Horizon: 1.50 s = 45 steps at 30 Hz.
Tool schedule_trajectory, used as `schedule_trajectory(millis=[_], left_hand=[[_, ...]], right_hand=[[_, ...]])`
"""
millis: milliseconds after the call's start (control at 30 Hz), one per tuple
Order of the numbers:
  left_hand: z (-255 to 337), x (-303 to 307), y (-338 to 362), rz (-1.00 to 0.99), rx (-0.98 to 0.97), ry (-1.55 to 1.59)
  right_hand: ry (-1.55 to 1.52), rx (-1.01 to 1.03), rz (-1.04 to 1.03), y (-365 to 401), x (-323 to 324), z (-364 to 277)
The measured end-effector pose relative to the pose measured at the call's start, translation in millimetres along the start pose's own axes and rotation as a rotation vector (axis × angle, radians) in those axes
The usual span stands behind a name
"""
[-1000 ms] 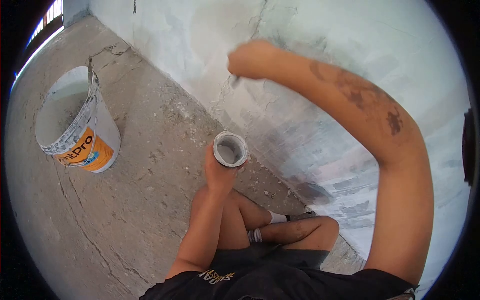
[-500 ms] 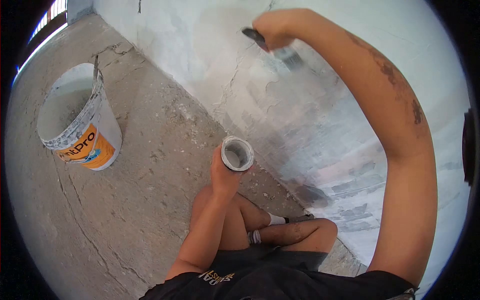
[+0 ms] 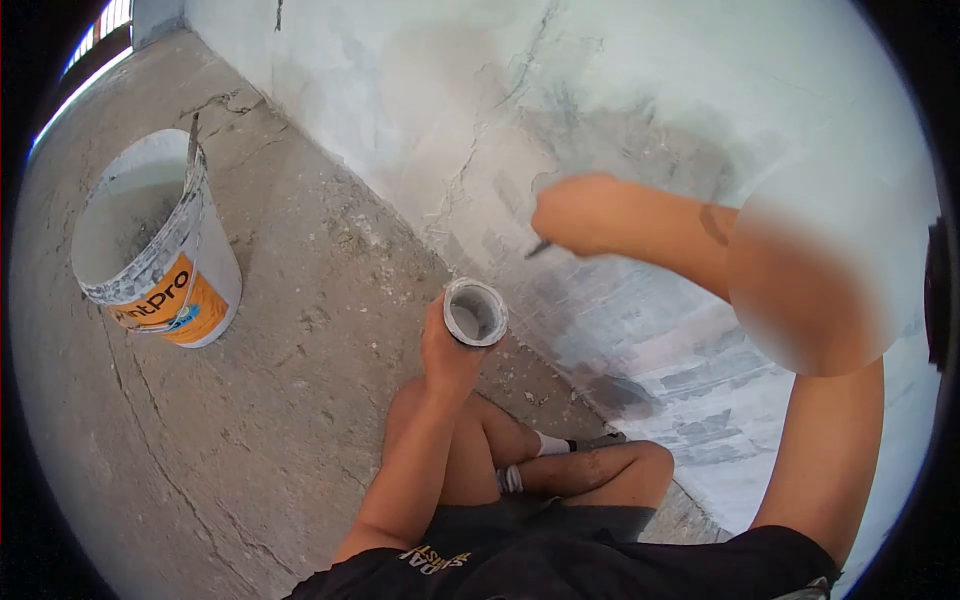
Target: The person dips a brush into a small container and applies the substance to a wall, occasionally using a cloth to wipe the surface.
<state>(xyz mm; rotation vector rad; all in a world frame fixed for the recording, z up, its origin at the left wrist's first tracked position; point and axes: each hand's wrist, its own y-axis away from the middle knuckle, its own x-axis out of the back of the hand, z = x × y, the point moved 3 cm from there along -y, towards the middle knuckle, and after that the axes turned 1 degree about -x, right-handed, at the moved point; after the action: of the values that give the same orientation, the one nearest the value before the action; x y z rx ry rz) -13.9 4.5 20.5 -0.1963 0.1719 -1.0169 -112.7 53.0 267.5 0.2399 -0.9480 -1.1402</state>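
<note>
My left hand (image 3: 448, 358) curls around a cup (image 3: 476, 284), above my crossed legs (image 3: 600, 468) and near the foot of the wall (image 3: 430, 120). The cup's mouth faces up at me, its long axis roughly upright, its rim smeared pale grey. My right hand (image 3: 575, 215) is bent into a fist around a tool (image 3: 538, 249), in front of the wall; only the dark end shows, slanting left and toward me. The wall is pale, cracked and patched with grey. I sit on a cracked concrete floor (image 3: 280, 380), a smeared white bucket (image 3: 222, 260) standing well apart on my left.
</note>
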Motion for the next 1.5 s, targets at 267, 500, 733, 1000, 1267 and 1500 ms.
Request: schedule_trajectory(millis=[267, 500, 733, 1000, 1267, 1500], left_hand=[[-7.1, -5.8, -1.7, -0.063, 0.007, 0.085], [7.9, -2.8, -0.9, -0.047, 0.047, 0.085], [7.4, -2.9, -2.0, -0.085, 0.105, 0.11], [6.1, -0.7, 0.2, -0.065, 0.025, 0.034], [19.0, -24.0, 16.6, -0.203, -0.113, -0.026], [47.0, -53.4, 56.3, -0.484, 0.218, 0.073]], right_hand=[[-0.134, -0.07, 0.185, -10.9, 40.8, 75.2], [-0.056, -0.16, 0.676, 11.7, 104.2, 114.2], [-0.045, -0.027, 0.271, 14.2, -11.8, 44.4], [-0.203, 0.078, -0.073, 64.4, -122.4, -22.4], [-1.3, 0.287, 1.012, 105.0, -139.6, -32.1], [-1.666, 0.142, 0.938, 122.7, -210.4, -89.7]])
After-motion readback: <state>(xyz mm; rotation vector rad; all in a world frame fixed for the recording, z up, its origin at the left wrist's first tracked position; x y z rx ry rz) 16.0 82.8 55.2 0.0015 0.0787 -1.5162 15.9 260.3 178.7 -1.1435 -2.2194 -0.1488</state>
